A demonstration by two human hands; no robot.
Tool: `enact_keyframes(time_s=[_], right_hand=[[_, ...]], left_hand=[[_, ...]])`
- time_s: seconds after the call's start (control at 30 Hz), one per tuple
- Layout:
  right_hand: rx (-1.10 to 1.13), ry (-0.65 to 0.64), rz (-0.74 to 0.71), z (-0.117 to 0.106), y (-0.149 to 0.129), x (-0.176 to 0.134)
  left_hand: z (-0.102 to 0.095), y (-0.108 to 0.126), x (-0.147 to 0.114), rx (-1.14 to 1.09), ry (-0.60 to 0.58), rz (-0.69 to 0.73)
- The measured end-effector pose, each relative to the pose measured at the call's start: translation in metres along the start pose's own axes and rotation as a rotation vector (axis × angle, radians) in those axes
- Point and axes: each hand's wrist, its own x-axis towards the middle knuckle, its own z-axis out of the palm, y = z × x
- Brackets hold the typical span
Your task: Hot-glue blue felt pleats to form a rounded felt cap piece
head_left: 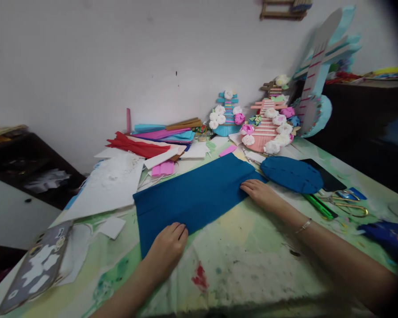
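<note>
A large blue sheet, like crepe paper or cloth, lies spread across the table at a slant. My left hand is at its near edge, closed, with the fingers bent together over the edge and the tips partly hidden. On the sheet's right end rests my right hand, its fingers stretched out flat on the surface and the thumb out of sight. Just beyond the right hand is a blue oval piece with a line of marks along its edge.
Gold-handled scissors and a green cutter lie at right, near a dark flat panel. A phone and white board are at left. Behind stand flower-covered instrument models and colored paper rolls.
</note>
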Motion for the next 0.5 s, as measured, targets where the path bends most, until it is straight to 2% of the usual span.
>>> enact_keyframes(time_s=[0.1,0.23,0.5], right_hand=[[0.014,-0.002,-0.005,-0.007,0.003,0.002],[0.054,-0.023,-0.060,-0.014,-0.009,-0.002],[-0.054,0.089,0.037,-0.015,-0.010,-0.006]], left_hand=[[-0.003,-0.001,-0.005,-0.062,0.039,-0.111],[-0.015,-0.009,-0.010,-0.159,0.113,-0.199],[-0.036,-0.028,-0.014,-0.328,0.112,-0.204]])
